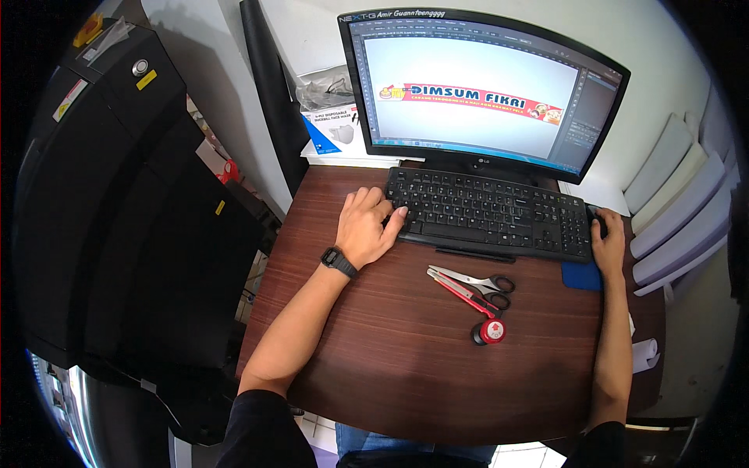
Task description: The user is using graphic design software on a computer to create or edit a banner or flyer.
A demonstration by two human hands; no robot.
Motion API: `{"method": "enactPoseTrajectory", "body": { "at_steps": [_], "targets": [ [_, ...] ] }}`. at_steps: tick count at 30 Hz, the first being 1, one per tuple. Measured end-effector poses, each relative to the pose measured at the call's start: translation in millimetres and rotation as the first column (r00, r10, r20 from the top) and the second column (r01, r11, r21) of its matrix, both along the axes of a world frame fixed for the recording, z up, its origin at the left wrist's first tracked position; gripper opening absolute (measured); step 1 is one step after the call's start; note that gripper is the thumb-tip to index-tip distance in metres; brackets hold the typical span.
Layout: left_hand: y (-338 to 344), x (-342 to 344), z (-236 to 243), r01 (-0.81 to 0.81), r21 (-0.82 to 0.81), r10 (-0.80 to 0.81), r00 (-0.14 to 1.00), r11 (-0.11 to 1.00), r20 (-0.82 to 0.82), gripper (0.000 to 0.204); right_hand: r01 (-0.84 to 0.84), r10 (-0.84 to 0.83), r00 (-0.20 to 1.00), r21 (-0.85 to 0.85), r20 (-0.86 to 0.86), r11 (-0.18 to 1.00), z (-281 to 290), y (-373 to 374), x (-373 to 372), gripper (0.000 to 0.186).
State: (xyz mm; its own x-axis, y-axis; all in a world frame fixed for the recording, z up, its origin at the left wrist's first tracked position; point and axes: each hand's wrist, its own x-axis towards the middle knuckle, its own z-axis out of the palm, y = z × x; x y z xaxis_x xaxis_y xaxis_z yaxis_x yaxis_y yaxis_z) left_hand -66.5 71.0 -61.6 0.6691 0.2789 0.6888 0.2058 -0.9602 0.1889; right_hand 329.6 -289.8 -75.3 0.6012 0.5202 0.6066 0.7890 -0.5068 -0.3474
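My left hand (367, 226) rests at the left end of a black keyboard (491, 212), fingers curled over the keys, with a black watch on its wrist. At the keyboard's right end, my right hand (608, 243) covers a black mouse (598, 220) that sits on a blue mouse pad (581, 276). Behind the keyboard stands a black monitor (480, 90) showing a design program with a long red banner on a white canvas.
On the brown wooden desk (406, 366) lie scissors (477, 281), a red utility knife (462, 293) and a round red-topped stamp (490, 331). A large black machine (117, 210) stands to the left. A box of face masks (331, 129) is behind; white rolls (679, 210) lie at right.
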Motion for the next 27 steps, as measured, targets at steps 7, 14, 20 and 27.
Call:
{"method": "enactPoseTrajectory", "body": {
  "at_steps": [7,14,20,27],
  "targets": [
    [1.0,0.6,-1.0,0.007,0.002,-0.007,1.0,1.0,0.012,0.031,0.002,-0.002,1.0,0.001,-0.004,1.0,-0.1,-0.1,-0.2,0.029],
    [-0.1,0.8,0.4,0.004,-0.001,-0.004,1.0,1.0,0.009,0.031,0.005,-0.005,1.0,-0.004,0.001,1.0,1.1,-0.4,-0.1,0.029],
    [0.4,0.1,0.0,0.003,-0.004,-0.003,1.0,1.0,0.013,0.031,0.008,-0.008,1.0,-0.011,-0.002,1.0,-0.2,0.8,0.2,0.028],
    [0.9,-0.2,-1.1,-0.019,-0.003,0.019,1.0,1.0,-0.022,0.033,0.001,-0.001,1.0,0.002,-0.015,1.0,-0.2,-0.3,0.8,0.028]
  ]
}}
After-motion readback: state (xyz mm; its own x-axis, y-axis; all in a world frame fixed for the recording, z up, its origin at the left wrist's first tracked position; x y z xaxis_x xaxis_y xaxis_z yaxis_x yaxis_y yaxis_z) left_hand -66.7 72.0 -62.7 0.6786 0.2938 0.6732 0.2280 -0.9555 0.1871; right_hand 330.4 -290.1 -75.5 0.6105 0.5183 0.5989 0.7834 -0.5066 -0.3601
